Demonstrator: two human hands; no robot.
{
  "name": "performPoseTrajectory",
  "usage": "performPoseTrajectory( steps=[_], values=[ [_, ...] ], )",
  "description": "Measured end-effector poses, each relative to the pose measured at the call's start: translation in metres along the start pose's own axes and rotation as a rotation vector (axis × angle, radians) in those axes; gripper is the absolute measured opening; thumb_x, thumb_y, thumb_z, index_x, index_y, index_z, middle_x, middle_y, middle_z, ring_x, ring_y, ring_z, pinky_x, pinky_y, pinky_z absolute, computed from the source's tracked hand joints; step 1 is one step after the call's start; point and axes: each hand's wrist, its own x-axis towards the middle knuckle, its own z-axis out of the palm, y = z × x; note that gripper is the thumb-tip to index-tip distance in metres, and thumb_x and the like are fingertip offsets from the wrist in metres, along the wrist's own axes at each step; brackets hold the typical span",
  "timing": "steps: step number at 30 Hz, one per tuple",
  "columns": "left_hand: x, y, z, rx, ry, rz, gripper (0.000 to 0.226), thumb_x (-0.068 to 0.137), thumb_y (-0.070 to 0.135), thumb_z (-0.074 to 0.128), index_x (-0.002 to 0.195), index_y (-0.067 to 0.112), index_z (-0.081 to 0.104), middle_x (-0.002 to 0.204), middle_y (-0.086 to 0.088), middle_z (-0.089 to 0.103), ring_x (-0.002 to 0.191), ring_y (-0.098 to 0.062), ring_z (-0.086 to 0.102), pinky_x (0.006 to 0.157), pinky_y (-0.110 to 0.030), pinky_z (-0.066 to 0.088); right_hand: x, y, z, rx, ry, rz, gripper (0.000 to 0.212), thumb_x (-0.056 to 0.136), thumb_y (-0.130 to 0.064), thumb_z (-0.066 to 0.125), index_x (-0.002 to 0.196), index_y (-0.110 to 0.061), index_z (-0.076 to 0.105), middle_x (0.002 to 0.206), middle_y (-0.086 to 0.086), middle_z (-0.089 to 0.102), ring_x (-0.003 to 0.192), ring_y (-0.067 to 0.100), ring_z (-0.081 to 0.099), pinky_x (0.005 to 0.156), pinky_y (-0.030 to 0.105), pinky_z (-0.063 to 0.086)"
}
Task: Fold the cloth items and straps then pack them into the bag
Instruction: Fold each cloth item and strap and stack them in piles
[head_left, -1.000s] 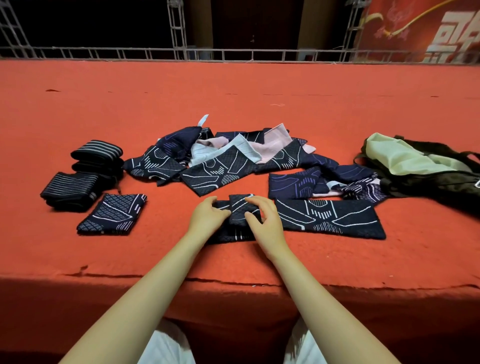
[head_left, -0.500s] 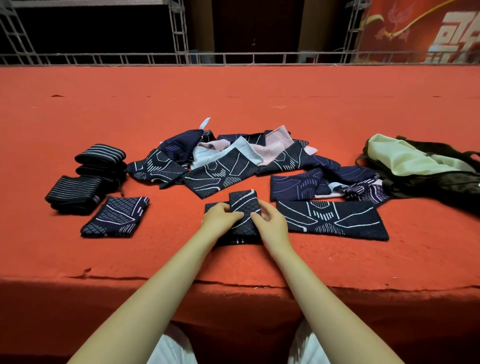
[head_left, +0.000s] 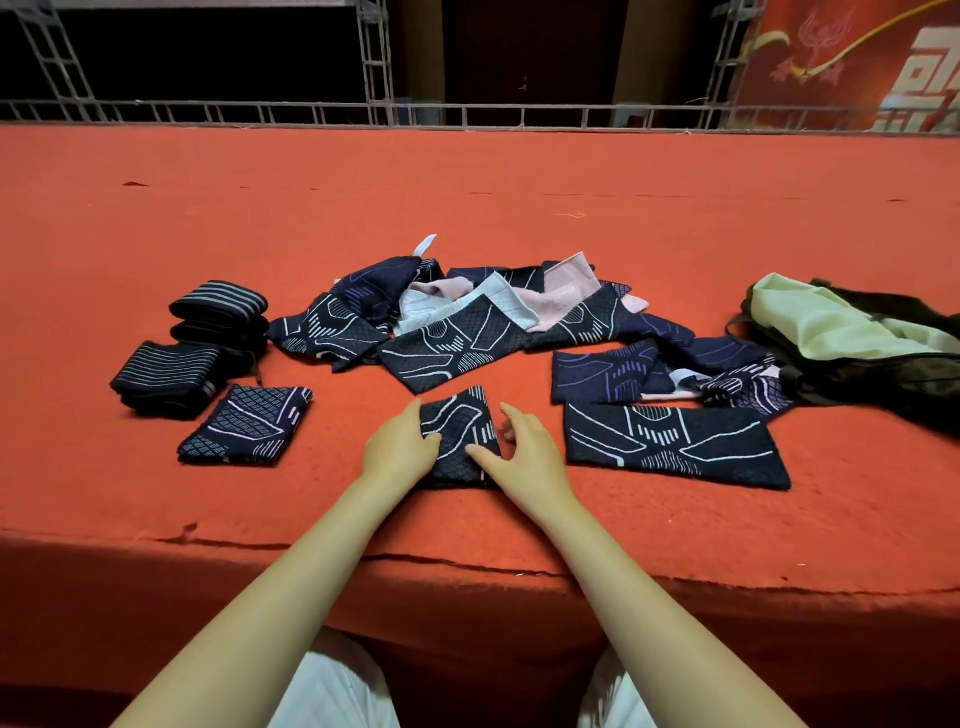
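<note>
Navy cloth (head_left: 460, 434) sits folded small near the table (head_left: 156, 509) edge, left hand (head_left: 400, 449) flat on its left side, right hand (head_left: 530, 454) loosely open with thumb on it, so I'd press edges square before stacking it

Two hands (head_left: 402, 447), three striped folded straps (head_left: 166, 376), two folded patterned cloths (head_left: 247, 426), one flat cloth (head_left: 670, 444), one bag (head_left: 883, 358), and a heap (head_left: 467, 322) of perhaps six unfolded cloths.
</note>
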Motion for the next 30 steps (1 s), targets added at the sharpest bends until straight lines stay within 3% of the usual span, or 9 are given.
performPoseTrajectory(
  steps=[3,5,7,12,16,21,26,28,30],
  values=[
    [-0.002,-0.003,0.005,0.032,0.005,0.018,0.057,0.091,0.03,0.052,0.145,0.019,0.035,0.139,-0.007,0.051,0.127,-0.028,0.047,0.103,-0.041,0.039,0.009,-0.006,0.004,-0.076,-0.015,0.09,0.057,0.087,-0.054,0.055,0.125,-0.011,0.057,0.114,0.008,0.058,0.109,0.025,0.051,0.095,0.035,0.04],
    [-0.006,-0.001,0.008,0.024,0.046,0.021,0.053,0.092,0.031,0.052,0.142,0.022,0.039,0.138,-0.005,0.051,0.127,-0.028,0.045,0.102,-0.042,0.036,0.022,-0.011,0.002,-0.047,-0.056,0.181,0.042,0.09,-0.057,0.047,0.086,-0.018,0.063,0.096,0.01,0.06,0.095,0.027,0.055,0.078,0.033,0.04],
    [-0.011,-0.001,0.01,0.005,0.084,0.017,0.05,0.092,0.031,0.052,0.14,0.023,0.042,0.133,-0.008,0.053,0.124,-0.031,0.045,0.101,-0.042,0.036,0.034,-0.016,-0.001,-0.03,-0.118,0.254,0.044,0.088,-0.058,0.046,0.07,-0.019,0.057,0.087,0.009,0.064,0.085,0.027,0.059,0.069,0.032,0.037],
    [-0.014,-0.005,0.012,-0.061,0.136,0.016,0.051,0.09,0.03,0.056,0.139,0.019,0.043,0.124,-0.015,0.051,0.116,-0.034,0.045,0.1,-0.042,0.037,0.038,-0.017,0.002,-0.193,-0.125,0.249,0.03,0.089,-0.042,0.053,0.082,-0.014,0.059,0.098,0.011,0.066,0.094,0.031,0.061,0.072,0.033,0.043],
    [-0.016,-0.002,0.01,-0.028,0.144,-0.018,0.052,0.092,0.03,0.054,0.138,0.012,0.039,0.121,-0.019,0.052,0.114,-0.038,0.047,0.096,-0.042,0.038,0.033,-0.017,0.01,-0.328,-0.049,0.214,0.041,0.093,-0.044,0.047,0.106,-0.007,0.061,0.113,0.013,0.059,0.106,0.033,0.056,0.087,0.038,0.044],
    [-0.016,0.007,-0.002,-0.174,0.001,-0.054,0.051,0.088,0.032,0.06,0.131,0.009,0.045,0.126,-0.012,0.059,0.116,-0.03,0.055,0.09,-0.033,0.042,0.022,-0.011,0.015,-0.32,0.071,0.11,0.042,0.094,-0.046,0.044,0.106,-0.011,0.063,0.107,0.01,0.062,0.103,0.031,0.057,0.085,0.039,0.042],
    [-0.017,0.003,-0.008,-0.643,-0.051,-0.116,0.019,0.081,0.016,0.068,0.099,0.013,0.065,0.097,-0.002,0.069,0.093,-0.022,0.064,0.079,-0.029,0.048,0.021,-0.009,0.01,0.102,0.046,0.105,0.022,0.093,-0.031,0.051,0.092,-0.015,0.067,0.088,0.002,0.069,0.081,0.019,0.061,0.07,0.033,0.045],
    [-0.022,0.008,-0.015,-0.994,-0.122,-0.175,0.013,0.082,0.002,0.063,0.089,0.012,0.066,0.087,-0.003,0.069,0.084,-0.021,0.063,0.073,-0.028,0.05,0.022,-0.021,0.004,0.529,0.031,0.228,0.012,0.093,-0.017,0.054,0.094,-0.012,0.064,0.077,0.001,0.065,0.067,0.01,0.059,0.061,0.027,0.045],
    [-0.025,0.013,-0.024,-1.202,-0.127,-0.157,0.021,0.081,-0.007,0.058,0.09,0.01,0.064,0.086,-0.005,0.069,0.078,-0.019,0.062,0.07,-0.026,0.051,0.024,-0.036,-0.003,1.018,-0.098,0.362,0.015,0.093,-0.014,0.054,0.102,-0.007,0.064,0.086,0.008,0.068,0.075,0.015,0.065,0.068,0.025,0.054]
  ],
)
